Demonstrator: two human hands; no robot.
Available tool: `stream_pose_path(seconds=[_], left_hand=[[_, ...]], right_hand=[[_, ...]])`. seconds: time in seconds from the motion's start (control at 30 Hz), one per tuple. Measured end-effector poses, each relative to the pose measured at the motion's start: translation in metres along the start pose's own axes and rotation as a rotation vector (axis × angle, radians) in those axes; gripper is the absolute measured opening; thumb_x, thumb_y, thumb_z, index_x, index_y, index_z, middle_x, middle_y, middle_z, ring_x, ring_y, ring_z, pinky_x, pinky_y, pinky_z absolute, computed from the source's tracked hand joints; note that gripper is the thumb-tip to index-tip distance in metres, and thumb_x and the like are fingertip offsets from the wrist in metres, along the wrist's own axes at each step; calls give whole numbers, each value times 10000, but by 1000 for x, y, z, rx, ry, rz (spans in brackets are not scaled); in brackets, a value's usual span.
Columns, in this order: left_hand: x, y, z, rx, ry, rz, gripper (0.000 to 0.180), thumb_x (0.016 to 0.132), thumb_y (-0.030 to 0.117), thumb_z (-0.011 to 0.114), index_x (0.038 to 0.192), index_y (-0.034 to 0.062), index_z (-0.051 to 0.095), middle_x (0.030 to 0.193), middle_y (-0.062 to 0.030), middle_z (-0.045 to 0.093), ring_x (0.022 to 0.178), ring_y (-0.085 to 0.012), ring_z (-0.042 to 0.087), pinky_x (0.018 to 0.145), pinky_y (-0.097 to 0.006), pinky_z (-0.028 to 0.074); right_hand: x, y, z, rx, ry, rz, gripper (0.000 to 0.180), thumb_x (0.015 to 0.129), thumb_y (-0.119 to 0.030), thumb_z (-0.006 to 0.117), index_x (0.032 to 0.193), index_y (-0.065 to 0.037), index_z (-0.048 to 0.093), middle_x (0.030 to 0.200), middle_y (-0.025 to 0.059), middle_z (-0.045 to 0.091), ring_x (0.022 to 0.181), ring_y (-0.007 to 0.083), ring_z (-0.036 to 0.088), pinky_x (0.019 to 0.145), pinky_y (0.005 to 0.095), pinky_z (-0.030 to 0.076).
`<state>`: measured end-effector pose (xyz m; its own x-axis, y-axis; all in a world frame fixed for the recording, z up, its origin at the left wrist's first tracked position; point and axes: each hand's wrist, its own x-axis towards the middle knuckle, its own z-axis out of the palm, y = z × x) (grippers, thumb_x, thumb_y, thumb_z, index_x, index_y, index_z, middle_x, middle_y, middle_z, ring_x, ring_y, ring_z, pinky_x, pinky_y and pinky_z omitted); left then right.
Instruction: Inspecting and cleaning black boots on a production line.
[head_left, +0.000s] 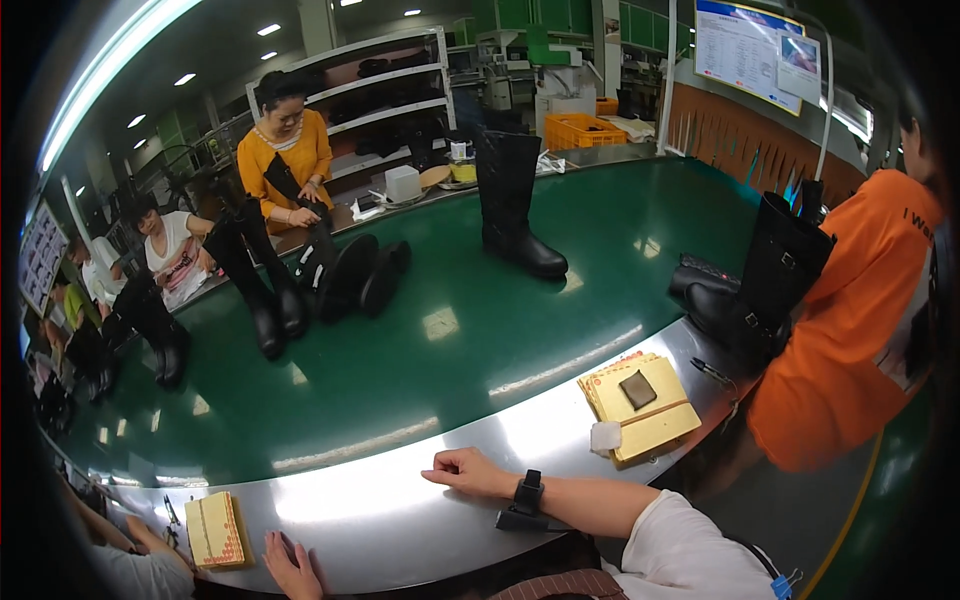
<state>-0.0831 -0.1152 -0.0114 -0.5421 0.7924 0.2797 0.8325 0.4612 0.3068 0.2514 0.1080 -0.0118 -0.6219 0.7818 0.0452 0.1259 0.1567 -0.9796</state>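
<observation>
Flat on the bright metal ledge (370, 525) rests my left hand (293, 568), fingers stretched out, holding nothing. My right hand (468, 472) lies on the same ledge with its fingers curled in, and nothing shows in it. A black watch-like band (529, 492) circles that wrist. Beyond both hands, on the green work surface (400, 400), one tall black boot (510, 205) stands upright, out of reach of my fingers. To the right of my right hand is a stack of yellow cards (665, 425) topped by a small dark square block (637, 390).
Another yellow stack (213, 530) lies left of my left hand, near a neighbour's arm. Several black boots stand or lie at the far left. A person in orange (850, 300) handles buckled boots (775, 280) at right. A person in yellow (285, 160) works across the surface.
</observation>
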Motion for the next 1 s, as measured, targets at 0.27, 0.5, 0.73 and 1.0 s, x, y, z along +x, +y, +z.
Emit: stream_pose_path(seconds=[0.27,0.5,0.73,1.0], left_hand=[[-10,-14,-5,-48,135,-18,509,871,350,618,1247,13,549,1365,-189,499,1303,-333,428,1125,-482,260],[-23,-17,-12,-39,126,-89,556,910,433,567,1333,77,508,1428,-132,462,1350,-266,396,1150,-463,235],[-19,-14,-10,-38,128,-90,569,910,451,565,1325,64,515,1419,-127,467,1356,-270,380,1152,-463,225],[-17,-13,-8,21,129,-142,647,887,482,578,1362,54,476,1455,-205,390,1399,-355,274,1156,-536,132]], right_hand=[[-4,-2,15,56,19,79,313,908,-232,673,681,-37,580,572,-31,487,544,52,434,489,250,364],[-4,0,19,100,24,24,301,881,-195,705,663,-54,553,563,-46,510,509,36,441,475,214,340],[0,1,14,84,25,26,296,883,-198,705,670,-54,560,565,-45,514,509,34,446,476,208,348],[-3,-5,14,74,41,45,286,884,-212,705,684,-54,575,575,-49,517,513,31,446,473,209,355]])
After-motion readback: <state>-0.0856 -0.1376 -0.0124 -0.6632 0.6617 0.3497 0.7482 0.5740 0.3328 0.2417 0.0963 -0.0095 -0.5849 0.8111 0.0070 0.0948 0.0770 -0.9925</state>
